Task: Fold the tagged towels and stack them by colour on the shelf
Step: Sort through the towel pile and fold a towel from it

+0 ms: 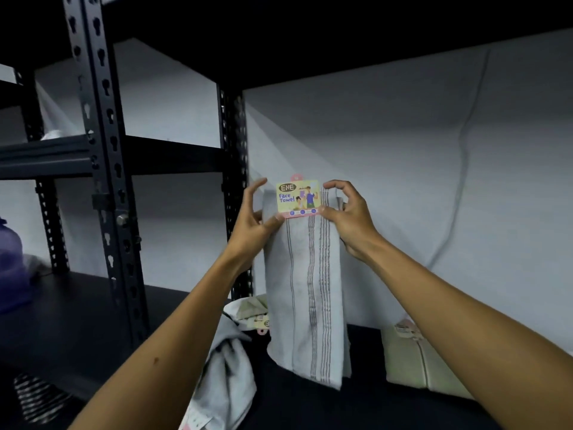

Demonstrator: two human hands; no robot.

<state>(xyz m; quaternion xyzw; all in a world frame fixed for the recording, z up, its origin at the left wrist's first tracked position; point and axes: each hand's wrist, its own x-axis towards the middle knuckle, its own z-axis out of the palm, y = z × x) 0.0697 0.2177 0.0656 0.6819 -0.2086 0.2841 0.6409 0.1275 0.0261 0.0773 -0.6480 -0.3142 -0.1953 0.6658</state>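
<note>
So you hold the striped towel (305, 283) up above the shelf board (77, 321), left hand (252, 225) and right hand (348, 218) each pinching a top corner beside its tag (297, 198). Folding looks half done; a cream stack (415, 358) sits right of it, crumpled towels (226, 361) left.

We hold a towel (305, 283) upright between our left hand (252, 226) and right hand (348, 217), its tag (297, 198) at the top edge, its bottom touching the shelf (77, 324). A crumpled towel (228, 370) lies lower left of it, a folded towel (415, 361) to its right, another tagged towel (252, 310) behind.
</note>
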